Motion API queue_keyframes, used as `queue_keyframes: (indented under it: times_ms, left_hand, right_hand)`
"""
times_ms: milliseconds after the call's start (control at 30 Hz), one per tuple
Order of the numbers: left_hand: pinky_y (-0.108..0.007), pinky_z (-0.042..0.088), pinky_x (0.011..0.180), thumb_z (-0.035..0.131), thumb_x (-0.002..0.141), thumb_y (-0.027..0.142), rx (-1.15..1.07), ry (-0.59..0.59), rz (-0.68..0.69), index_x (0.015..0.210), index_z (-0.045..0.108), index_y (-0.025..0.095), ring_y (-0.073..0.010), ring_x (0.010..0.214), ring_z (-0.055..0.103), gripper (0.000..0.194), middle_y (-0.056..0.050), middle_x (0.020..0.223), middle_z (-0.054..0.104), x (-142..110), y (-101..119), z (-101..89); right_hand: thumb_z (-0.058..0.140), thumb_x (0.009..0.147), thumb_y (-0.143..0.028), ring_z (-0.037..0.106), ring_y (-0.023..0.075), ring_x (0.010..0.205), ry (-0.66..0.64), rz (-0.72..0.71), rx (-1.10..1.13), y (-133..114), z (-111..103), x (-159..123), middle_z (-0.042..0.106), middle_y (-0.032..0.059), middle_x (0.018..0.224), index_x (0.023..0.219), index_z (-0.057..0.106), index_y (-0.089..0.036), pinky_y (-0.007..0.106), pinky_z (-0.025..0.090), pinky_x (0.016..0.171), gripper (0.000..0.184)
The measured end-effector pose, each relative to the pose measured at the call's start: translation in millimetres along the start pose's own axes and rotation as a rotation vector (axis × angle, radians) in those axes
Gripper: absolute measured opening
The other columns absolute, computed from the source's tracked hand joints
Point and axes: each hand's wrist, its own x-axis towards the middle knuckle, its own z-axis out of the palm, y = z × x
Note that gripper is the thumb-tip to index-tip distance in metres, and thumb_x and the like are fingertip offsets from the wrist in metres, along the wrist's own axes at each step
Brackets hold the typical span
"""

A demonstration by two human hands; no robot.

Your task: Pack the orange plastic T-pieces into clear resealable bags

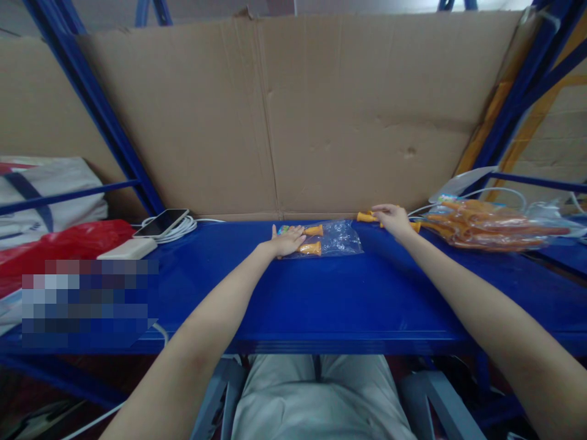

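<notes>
My left hand point(288, 242) lies flat with its fingers spread on a clear plastic bag point(342, 238). Inside that bag are orange flared pieces point(309, 249), partly covered by my fingers; they look like handles or small horns, but I cannot tell which. Further right, my right hand point(392, 220) has its fingers bent and closed over a loose orange piece point(365, 217), whose flared end sticks out to the left. More orange point(415, 227) shows beneath the right side of this hand. Whether it belongs to the same piece is hidden.
A pile of bagged orange pieces point(486, 226) lies to the right on the blue shelf point(321, 299). At left are a phone point(162, 223) on a coiled white cable point(183, 228), a white box-like object point(128, 249) and a red bag point(68, 241). Cardboard point(339, 116) stands behind.
</notes>
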Motion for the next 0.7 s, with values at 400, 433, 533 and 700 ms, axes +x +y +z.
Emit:
queue_keyframes:
  times_ms: [400,433,533,700]
  left_hand:
    - [-0.064,0.006,0.108,0.010,0.096,0.043,-0.041,0.060,-0.165,0.148,0.021,0.031,-0.0267,0.144,0.007,0.055,0.001,0.155,0.014,0.1,-59.2,3.9]
    - [-0.065,0.007,0.108,0.012,0.096,0.043,-0.056,0.061,-0.169,0.148,0.021,0.032,-0.0272,0.144,0.007,0.055,0.002,0.155,0.014,0.5,-59.5,4.2]
    - [-0.065,0.010,0.107,0.014,0.095,0.044,-0.085,0.060,-0.171,0.148,0.021,0.033,-0.0273,0.144,0.007,0.054,0.002,0.155,0.015,1.3,-59.2,4.9]
    - [-0.066,0.012,0.106,0.014,0.095,0.043,-0.101,0.051,-0.174,0.148,0.022,0.031,-0.0258,0.144,0.007,0.055,0.001,0.156,0.012,0.5,-58.1,4.2]
  right_hand:
    - [0.046,0.085,-0.035,0.048,0.0371,0.121,-0.193,0.200,-0.927,53.7,-50.7,-0.5,0.050,0.0223,0.134,0.129,0.053,-0.011,0.052,0.042,0.093,0.051]
    - [0.045,0.086,-0.038,0.050,0.0369,0.120,-0.218,0.213,-0.943,48.4,-51.2,-0.6,0.052,0.0230,0.131,0.127,0.055,-0.010,0.052,0.042,0.093,0.050]
    - [0.047,0.085,-0.043,0.054,0.0367,0.114,-0.291,0.239,-0.977,30.9,-51.7,0.8,0.058,0.0236,0.123,0.120,0.059,-0.008,0.051,0.043,0.091,0.051]
    - [0.052,0.082,-0.042,0.058,0.0379,0.109,-0.352,0.150,-0.987,19.6,-44.7,4.5,0.063,0.0261,0.111,0.110,0.063,-0.004,0.048,0.046,0.087,0.048]
